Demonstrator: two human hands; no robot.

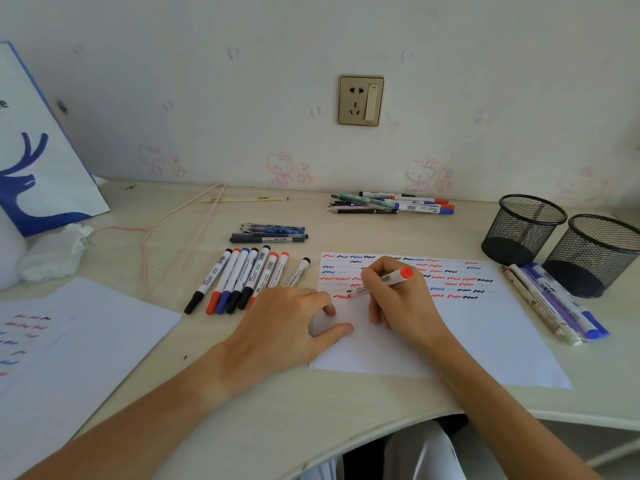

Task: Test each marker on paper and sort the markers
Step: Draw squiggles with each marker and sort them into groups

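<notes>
My right hand (398, 299) grips a red marker (391, 278), its tip touching the white test paper (485, 334) at the end of a red squiggle. Rows of red, blue and black squiggles cover the paper's top part. My left hand (291, 317) lies flat, fingers pressing the paper's left edge. A row of several capped markers (242, 278) lies left of the paper. Another pile of markers and pens (394, 204) lies near the wall. More markers and pencils (557, 303) lie right of the paper.
Two black mesh pen cups (526, 226) (599, 254) stand at the right. Dark pens (270, 233) lie above the marker row. A second marked sheet (69, 341) lies at the left, with a white-and-blue bag (38, 150) behind it. The desk's curved front edge (381, 431) is near me.
</notes>
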